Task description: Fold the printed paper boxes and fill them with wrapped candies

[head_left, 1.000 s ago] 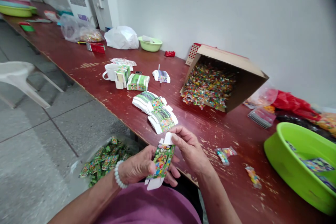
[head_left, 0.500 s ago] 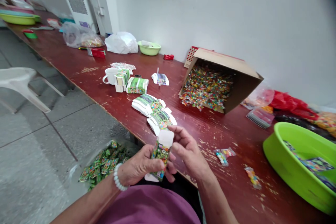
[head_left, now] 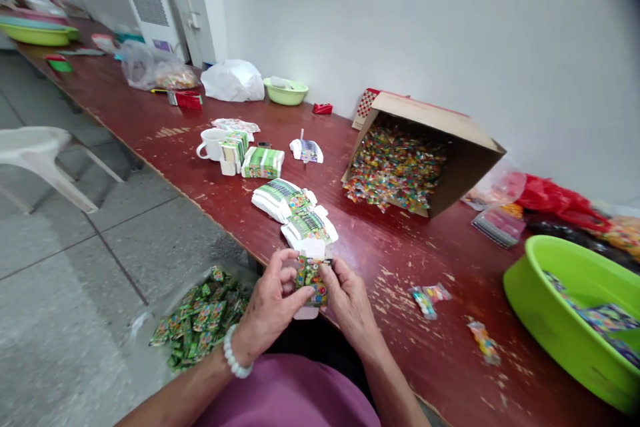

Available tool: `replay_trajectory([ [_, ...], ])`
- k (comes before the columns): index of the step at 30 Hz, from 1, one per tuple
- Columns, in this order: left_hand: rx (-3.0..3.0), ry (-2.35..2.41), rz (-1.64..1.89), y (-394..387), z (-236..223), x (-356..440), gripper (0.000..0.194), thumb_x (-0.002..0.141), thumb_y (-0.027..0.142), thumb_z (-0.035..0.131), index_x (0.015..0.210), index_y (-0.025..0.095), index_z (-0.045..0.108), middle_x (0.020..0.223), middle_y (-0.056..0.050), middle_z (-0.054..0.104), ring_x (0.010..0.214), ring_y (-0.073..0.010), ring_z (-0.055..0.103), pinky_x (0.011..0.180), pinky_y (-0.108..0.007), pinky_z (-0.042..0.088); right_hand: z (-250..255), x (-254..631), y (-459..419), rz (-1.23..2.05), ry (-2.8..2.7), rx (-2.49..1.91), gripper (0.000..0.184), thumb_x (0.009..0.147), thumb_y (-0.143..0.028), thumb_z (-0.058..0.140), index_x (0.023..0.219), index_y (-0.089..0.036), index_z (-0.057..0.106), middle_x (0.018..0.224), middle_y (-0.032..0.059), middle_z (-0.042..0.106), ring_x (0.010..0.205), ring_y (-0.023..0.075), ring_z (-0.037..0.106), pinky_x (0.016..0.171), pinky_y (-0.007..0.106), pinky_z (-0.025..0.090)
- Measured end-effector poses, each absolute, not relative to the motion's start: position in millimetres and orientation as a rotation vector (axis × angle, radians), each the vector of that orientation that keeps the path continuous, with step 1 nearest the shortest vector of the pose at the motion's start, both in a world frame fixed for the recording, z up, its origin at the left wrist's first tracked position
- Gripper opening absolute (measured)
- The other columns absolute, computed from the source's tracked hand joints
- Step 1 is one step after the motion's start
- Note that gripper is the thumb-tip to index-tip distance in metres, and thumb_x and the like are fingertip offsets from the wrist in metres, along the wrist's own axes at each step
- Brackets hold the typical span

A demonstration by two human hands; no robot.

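Observation:
A small green printed carton (head_left: 311, 273) with white end flaps is held between my two hands at the table's front edge. My left hand (head_left: 273, 300), with a beaded bracelet at the wrist, grips its left side. The thumb and fingers of my right hand (head_left: 347, 293) pinch its right side. Just beyond lie fanned stacks of flat green cartons (head_left: 277, 199). Several small wrapped candies (head_left: 424, 300) rest on the table to the right.
A tipped cardboard box (head_left: 467, 173) full of wrapped candies stands ahead. At right is a green basin (head_left: 540, 307) holding dark packets. A bag (head_left: 200, 320) of green packets sits low on the left. A white mug (head_left: 211, 145) stands beside carton bundles (head_left: 263, 163).
Both hands have turned the carton more upright and brought it squarely between them. My left hand has moved up along its left side, and my right hand now pinches its right side.

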State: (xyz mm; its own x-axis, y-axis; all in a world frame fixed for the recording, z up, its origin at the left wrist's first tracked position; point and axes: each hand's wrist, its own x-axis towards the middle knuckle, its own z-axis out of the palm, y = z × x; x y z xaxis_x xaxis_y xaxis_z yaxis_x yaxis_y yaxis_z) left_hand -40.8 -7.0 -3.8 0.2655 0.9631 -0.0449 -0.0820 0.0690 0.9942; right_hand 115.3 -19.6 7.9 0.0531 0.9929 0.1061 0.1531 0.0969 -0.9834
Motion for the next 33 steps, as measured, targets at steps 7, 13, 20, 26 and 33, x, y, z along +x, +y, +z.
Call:
replay_trajectory([
  [7,1.153,0.895,1.072,-8.7,-0.6,-41.0,0.062,0.084,0.022,0.068,0.141,0.022,0.043,0.116,-0.007,0.071,0.102,-0.0198,0.069,0.089,-0.03,0.054,-13.4,97.4,-27.1,1.054,-1.1,-1.127,0.043,0.094,-0.038,0.058,0.134,-0.025,0.052,0.111,0.0073,0.069,0.097,0.0206,0.065,0.078,0.031,0.054],
  [13,1.101,0.811,0.905,-3.7,3.8,-49.7,0.034,0.081,0.024,0.073,0.111,0.018,0.06,0.096,-0.005,0.074,0.084,-0.0182,0.069,0.075,-0.026,0.054,-5.5,111.1,-19.9,1.11,-1.037,-1.178,0.024,0.085,-0.043,0.07,0.086,-0.019,0.071,0.08,0.0024,0.07,0.074,0.017,0.062,0.07,0.028,0.051],
  [20,1.463,0.975,0.828,-4.6,3.3,-54.1,0.02,0.093,0.033,0.06,0.103,0.02,0.069,0.096,-0.003,0.072,0.09,-0.0199,0.065,0.08,-0.028,0.05,4.0,123.5,-12.3,1.334,-0.937,-1.07,0.034,0.065,-0.039,0.088,0.088,-0.021,0.069,0.072,-0.0011,0.066,0.064,0.0141,0.059,0.061,0.025,0.048],
  [26,1.211,0.89,0.912,-7.5,1.5,-50.6,0.038,0.088,0.034,0.069,0.121,0.023,0.053,0.092,-0.001,0.07,0.081,-0.0157,0.066,0.073,-0.025,0.051,-3.2,126.9,-20.6,1.321,-1.19,-1.1,0.02,0.085,-0.038,0.073,0.084,-0.018,0.069,0.074,0.0007,0.064,0.064,0.0128,0.056,0.06,0.024,0.044],
  [33,0.823,0.739,0.641,-6.5,-2.8,-44.6,0.055,0.094,0.058,0.05,0.135,0.022,0.045,0.085,-0.004,0.067,0.06,-0.0163,0.067,0.051,-0.024,0.049,-5.2,126.1,-25.5,0.783,-1.565,-1.122,0.013,0.092,-0.026,0.061,0.095,-0.023,0.073,0.083,0.0039,0.067,0.075,0.0179,0.063,0.072,0.03,0.048],
])
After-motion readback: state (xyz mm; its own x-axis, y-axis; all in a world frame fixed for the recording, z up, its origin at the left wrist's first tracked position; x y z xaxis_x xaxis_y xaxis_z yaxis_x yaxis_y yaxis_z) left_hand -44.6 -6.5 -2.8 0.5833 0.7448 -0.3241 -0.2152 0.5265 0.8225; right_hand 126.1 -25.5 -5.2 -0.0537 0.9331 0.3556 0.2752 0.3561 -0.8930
